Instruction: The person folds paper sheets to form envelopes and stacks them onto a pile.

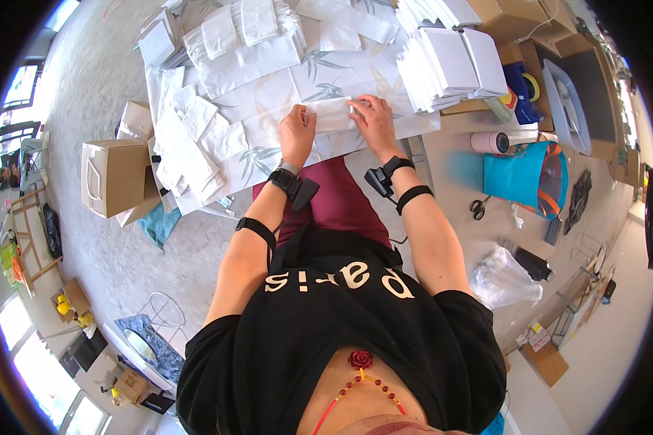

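A narrow white folded sheet (329,116) lies near the front edge of the leaf-patterned table cover (268,90); whether it is paper or thin plastic I cannot tell. At its left end my left hand (297,134) is closed, fingers curled over the edge. My right hand (374,123) pinches the right end, its fingers bent and pointing left. Loose white flat pieces (196,138) lie in an overlapping pile to the left. Further back are more white pieces (247,43), laid in layers. To the right stand stacks of white folded packets (450,61).
Cardboard boxes stand left (116,177) of the table and at the far right (595,87). A pink cup (490,142), a blue bag (515,174) and black scissors (477,209) are to my right. A clear plastic bag (508,279) lies lower right.
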### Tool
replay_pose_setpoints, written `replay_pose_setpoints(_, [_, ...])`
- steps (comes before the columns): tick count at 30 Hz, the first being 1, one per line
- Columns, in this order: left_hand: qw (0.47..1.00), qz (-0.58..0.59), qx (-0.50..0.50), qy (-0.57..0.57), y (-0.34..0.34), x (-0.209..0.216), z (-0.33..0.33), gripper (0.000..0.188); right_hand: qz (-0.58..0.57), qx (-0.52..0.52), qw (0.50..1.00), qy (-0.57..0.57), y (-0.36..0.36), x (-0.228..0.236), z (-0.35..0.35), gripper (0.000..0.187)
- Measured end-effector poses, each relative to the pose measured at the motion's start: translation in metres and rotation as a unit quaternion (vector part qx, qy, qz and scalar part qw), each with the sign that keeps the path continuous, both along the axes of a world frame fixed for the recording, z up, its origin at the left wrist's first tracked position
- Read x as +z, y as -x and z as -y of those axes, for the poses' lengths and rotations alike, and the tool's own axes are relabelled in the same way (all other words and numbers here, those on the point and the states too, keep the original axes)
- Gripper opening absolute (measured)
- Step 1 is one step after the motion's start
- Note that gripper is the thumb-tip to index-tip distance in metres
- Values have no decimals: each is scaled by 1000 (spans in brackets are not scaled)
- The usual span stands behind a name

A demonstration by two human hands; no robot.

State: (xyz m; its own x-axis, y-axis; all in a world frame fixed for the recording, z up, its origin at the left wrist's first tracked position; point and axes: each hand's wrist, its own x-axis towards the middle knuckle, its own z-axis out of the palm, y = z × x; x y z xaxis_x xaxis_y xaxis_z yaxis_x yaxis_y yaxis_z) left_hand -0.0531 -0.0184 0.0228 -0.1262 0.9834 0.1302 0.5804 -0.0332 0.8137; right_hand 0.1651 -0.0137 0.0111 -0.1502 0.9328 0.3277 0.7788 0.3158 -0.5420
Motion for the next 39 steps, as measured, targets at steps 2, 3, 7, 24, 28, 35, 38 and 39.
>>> replay_pose_setpoints(2, [998, -40, 10, 55, 0, 9, 3, 25, 8, 11, 1000, 9, -3, -1, -1, 37])
replay_pose_setpoints(3, [995, -59, 15, 83, 0, 13, 4, 26, 11, 15, 1000, 13, -5, -1, -2, 38])
replay_pose_setpoints(7, [986, -165, 3, -33, 4, 6, 10, 37, 26, 41, 999, 22, -10, 1, -4, 42])
replay_pose_setpoints(24, [919, -317, -232, -28, 7, -3, 36, 81, 90, 91, 990, 52, -23, 6, -7, 53])
replay_pose_setpoints(28, [954, -246, -168, -44, 18, -11, 24, 70, 40, 97, 992, 64, -25, 11, -14, 51])
replay_pose_setpoints(35, [970, -184, -160, -8, 26, 12, -27, 55, 49, 85, 995, 28, 4, 21, -29, 46])
replay_pose_setpoints(38, [950, -216, -213, 71, 25, 16, -47, 58, 128, 84, 987, 48, 17, 20, -33, 47])
replay_pose_setpoints(39, [945, -230, -217, 89, 25, 15, -52, 58, 156, 82, 982, 62, 20, 20, -34, 47])
